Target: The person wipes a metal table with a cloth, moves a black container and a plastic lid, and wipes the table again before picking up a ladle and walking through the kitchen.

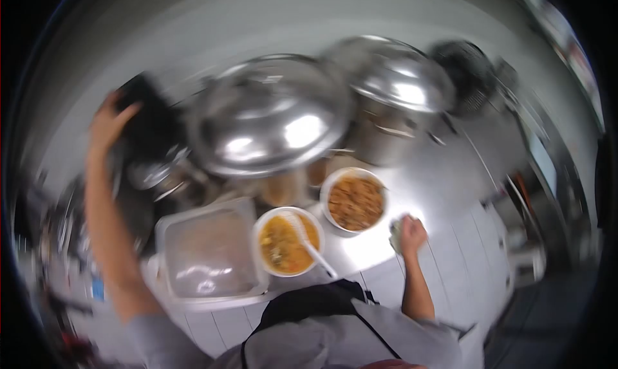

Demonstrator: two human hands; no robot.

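Note:
My left hand (108,123) reaches to the far left, fingers and thumb closed around the edge of a black, box-like thing (151,121); blur hides its exact kind. Low at the right, my right hand (412,235) is closed on a crumpled greenish cloth (396,234) at the steel counter's (418,182) front edge. Left of that hand stands a white bowl of brown shredded food (355,203). Beside it, a second white bowl holds yellow-orange soup (278,245), with a slotted spoon (302,234) leaning in it, its white handle toward me.
A lidded translucent container (212,253) sits at the front left. Behind the bowls are a large domed steel lid (270,115) and a tall lidded pot (386,128). A dark wire strainer (463,76) is at the back right. Tiled floor (457,253) lies beyond the counter.

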